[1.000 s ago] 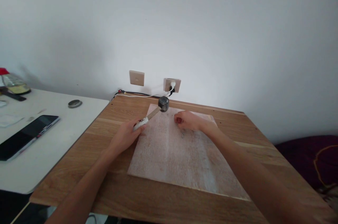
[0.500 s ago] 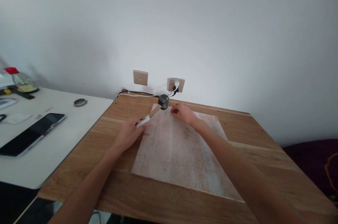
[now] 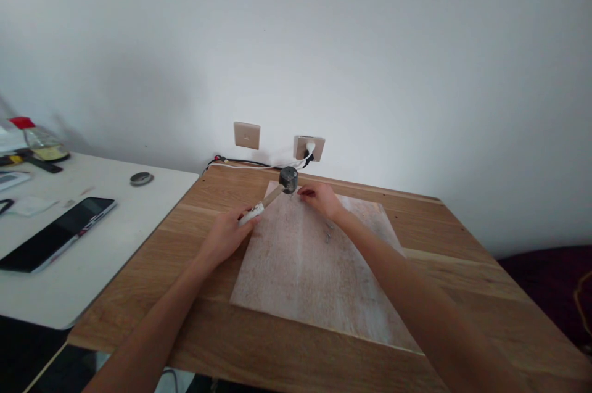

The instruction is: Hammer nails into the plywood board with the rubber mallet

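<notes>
My left hand (image 3: 226, 231) is wrapped round the pale, white-marked handle of a mallet (image 3: 272, 196). Its dark, cylinder-shaped head is raised over the far left part of a worn, whitish wooden board (image 3: 296, 269). Just right of the mallet head, my right hand (image 3: 321, 198) is low over the board's far edge with thumb and fingers pinched together. Whatever sits between those fingertips is too small to make out. Several small nails (image 3: 328, 231) lie on the board below my right wrist, and tiny thin pieces show under the mallet head.
The board rests on a wooden table (image 3: 185, 294) against a white wall. Cables (image 3: 250, 165) run along the back to a wall socket (image 3: 309, 148). A white table (image 3: 115, 208) at left carries a tablet (image 3: 60, 235), a round grey lid (image 3: 141, 179) and a red-capped bottle (image 3: 44, 143).
The mallet head has shifted very slightly right and down towards the board. My right fingertips have moved a little to the left. Both hands keep their grip.
</notes>
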Motion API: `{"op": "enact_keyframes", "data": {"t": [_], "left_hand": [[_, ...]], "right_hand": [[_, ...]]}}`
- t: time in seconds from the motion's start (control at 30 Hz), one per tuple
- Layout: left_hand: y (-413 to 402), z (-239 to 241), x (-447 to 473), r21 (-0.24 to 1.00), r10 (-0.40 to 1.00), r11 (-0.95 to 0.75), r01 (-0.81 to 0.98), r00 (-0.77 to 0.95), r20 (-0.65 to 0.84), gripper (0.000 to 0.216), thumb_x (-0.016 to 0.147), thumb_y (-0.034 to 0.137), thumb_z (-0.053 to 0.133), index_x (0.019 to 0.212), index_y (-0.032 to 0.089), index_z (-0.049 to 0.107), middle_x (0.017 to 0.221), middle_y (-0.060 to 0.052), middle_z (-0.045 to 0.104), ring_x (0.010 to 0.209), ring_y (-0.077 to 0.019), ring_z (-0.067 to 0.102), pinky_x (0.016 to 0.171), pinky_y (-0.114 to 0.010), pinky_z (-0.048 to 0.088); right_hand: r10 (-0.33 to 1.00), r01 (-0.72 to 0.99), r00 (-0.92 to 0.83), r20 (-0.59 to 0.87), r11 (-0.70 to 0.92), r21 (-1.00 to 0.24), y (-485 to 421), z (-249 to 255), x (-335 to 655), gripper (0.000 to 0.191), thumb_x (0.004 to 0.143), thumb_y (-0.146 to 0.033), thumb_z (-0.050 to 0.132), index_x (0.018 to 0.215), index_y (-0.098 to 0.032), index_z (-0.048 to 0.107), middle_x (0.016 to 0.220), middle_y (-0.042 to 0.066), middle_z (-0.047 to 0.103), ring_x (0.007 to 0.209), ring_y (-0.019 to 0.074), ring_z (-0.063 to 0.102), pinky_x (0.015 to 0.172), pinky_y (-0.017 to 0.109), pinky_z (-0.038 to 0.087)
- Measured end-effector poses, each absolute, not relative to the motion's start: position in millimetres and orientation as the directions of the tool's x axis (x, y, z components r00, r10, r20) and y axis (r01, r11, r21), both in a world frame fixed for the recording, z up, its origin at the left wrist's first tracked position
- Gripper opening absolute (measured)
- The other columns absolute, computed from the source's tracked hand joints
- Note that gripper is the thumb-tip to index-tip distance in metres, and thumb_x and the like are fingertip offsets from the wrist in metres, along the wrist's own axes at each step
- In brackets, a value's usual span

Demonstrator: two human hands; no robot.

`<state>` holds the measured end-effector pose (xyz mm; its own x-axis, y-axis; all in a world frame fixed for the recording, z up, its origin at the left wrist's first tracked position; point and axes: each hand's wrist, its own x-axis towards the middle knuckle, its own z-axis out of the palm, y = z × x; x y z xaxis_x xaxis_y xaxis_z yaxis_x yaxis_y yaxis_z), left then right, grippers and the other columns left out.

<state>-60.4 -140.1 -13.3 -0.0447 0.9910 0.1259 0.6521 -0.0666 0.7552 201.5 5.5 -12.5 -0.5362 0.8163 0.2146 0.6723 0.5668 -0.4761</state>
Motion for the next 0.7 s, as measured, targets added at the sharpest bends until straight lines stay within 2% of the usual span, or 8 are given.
{"op": "enact_keyframes", "data": {"t": [0.2,0.37,0.53,0.7], "left_hand": [[-139,-15,-61,0.739,0.991,-0.079,0.669,-0.029,0.132,0.048,0.090,0.051,0.054,0.114,0.017,0.076,0.108,-0.012,0.080,0.094,-0.0304,0.073,0.086,-0.038,0.053],[-139,-17,-60,0.736,0.989,-0.087,0.672,-0.028,0.143,0.047,0.089,0.051,0.056,0.114,0.018,0.077,0.104,-0.010,0.080,0.091,-0.0294,0.073,0.084,-0.037,0.054],[-136,-11,-54,0.729,0.988,-0.129,0.672,0.026,0.151,0.044,0.091,0.048,0.055,0.117,0.018,0.076,0.105,-0.008,0.080,0.092,-0.0275,0.073,0.084,-0.035,0.054],[-130,-4,-46,0.667,0.986,-0.160,0.727,0.087,0.141,0.043,0.093,0.049,0.055,0.116,0.019,0.076,0.108,-0.009,0.080,0.095,-0.0280,0.073,0.085,-0.034,0.053]], "right_hand": [[0.815,0.679,-0.537,0.219,0.572,-0.460,-1,-13,206,0.025,0.090,-0.004,0.063,0.098,-0.017,0.082,0.103,0.009,0.083,0.094,0.0223,0.077,0.090,0.032,0.055],[0.834,0.693,-0.505,0.221,0.545,-0.472,-4,-19,202,0.024,0.092,-0.007,0.066,0.113,-0.016,0.075,0.099,0.009,0.082,0.091,0.0207,0.076,0.085,0.029,0.055],[0.862,0.707,-0.460,0.213,0.500,-0.500,-2,-22,201,0.023,0.090,-0.012,0.071,0.113,-0.016,0.069,0.096,0.009,0.080,0.087,0.0193,0.075,0.079,0.027,0.054],[0.860,0.705,-0.479,0.176,0.496,-0.507,0,-12,221,0.028,0.087,-0.014,0.073,0.115,-0.014,0.068,0.110,0.011,0.078,0.088,0.0182,0.072,0.076,0.026,0.054]]}}
